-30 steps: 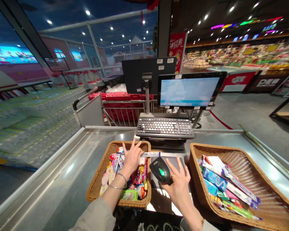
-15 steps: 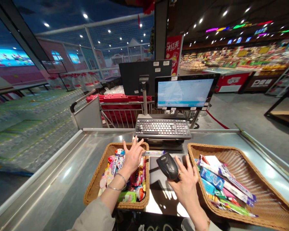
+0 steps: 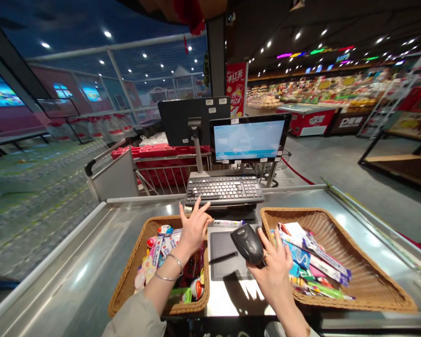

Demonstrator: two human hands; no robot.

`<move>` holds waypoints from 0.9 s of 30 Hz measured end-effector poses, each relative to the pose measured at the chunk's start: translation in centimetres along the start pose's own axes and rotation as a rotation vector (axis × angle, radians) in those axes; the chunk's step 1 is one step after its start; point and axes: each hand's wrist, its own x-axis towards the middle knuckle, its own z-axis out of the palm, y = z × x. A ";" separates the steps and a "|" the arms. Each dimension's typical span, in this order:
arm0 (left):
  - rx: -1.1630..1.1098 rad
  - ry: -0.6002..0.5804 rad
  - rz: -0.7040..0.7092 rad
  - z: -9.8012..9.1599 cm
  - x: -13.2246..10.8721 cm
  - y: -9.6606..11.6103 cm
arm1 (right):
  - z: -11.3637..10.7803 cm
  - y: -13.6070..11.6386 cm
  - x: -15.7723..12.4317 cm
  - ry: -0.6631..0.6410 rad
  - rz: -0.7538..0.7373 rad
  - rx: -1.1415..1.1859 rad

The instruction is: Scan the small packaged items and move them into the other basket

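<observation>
My right hand (image 3: 275, 271) grips a black barcode scanner (image 3: 247, 244), its head angled up and left. The hand covers the scanner's handle. Several fingers stick out past it toward the rim of the right wicker basket (image 3: 379, 281). Over the right edge of the left wicker basket (image 3: 124, 274), my left hand (image 3: 193, 229) hovers with its fingers spread and nothing visible in them. Sweets and toy-topped candies (image 3: 166, 243) fill that basket. Inside the right basket lie several long wrapped packets (image 3: 323, 262), beside a blue box (image 3: 300, 255).
Between the baskets is a grey pad (image 3: 219, 243) on the counter, with a long white packet (image 3: 228, 223) behind it. A keyboard (image 3: 224, 188) and a lit monitor (image 3: 249, 140) stand at the back. A metal cart (image 3: 114, 173) is beyond the counter.
The view has swung slightly right, so the baskets and monitors appear further left. The scanner stays with my right hand. My left hand keeps its spread pose, now nearer the basket's right rim.
</observation>
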 end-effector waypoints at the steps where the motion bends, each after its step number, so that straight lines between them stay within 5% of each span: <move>1: -0.003 0.002 0.012 0.1 0.3 0.2 | -0.1 0.3 -0.1 0.006 0.009 -0.011; 27: -0.213 -0.007 0.242 4.6 7.6 7.5 | -5.8 6.5 -1.9 0.274 0.234 -0.249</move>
